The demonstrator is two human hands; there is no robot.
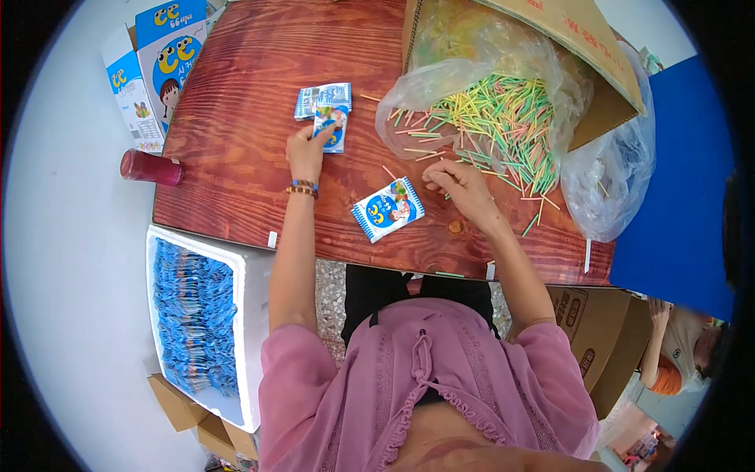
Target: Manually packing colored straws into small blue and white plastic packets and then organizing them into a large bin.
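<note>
My left hand [305, 155], with beaded bracelets at its wrist, has its thumb and fingers closed at the edge of a small blue and white snack packet [334, 140]. That packet partly covers another packet [308, 103]. Nearer to me, between my hands, a third packet [388, 210] lies tilted on the table. My right hand [464, 189] hovers low over the table with curled fingers; whatever is between them is hidden. Just beyond it are loose thin coloured sticks [425, 152], at the edge of a big pile of pink, yellow and green sticks [503, 118].
The pile spills from a clear plastic bag [432, 82] in a tipped cardboard box [598, 47]. A red-lidded jar [151, 167] and printed cartons [169, 67] stand left. A white foam box [248, 338] full of packets sits below the table's left side. Another person [680, 354] is at lower right.
</note>
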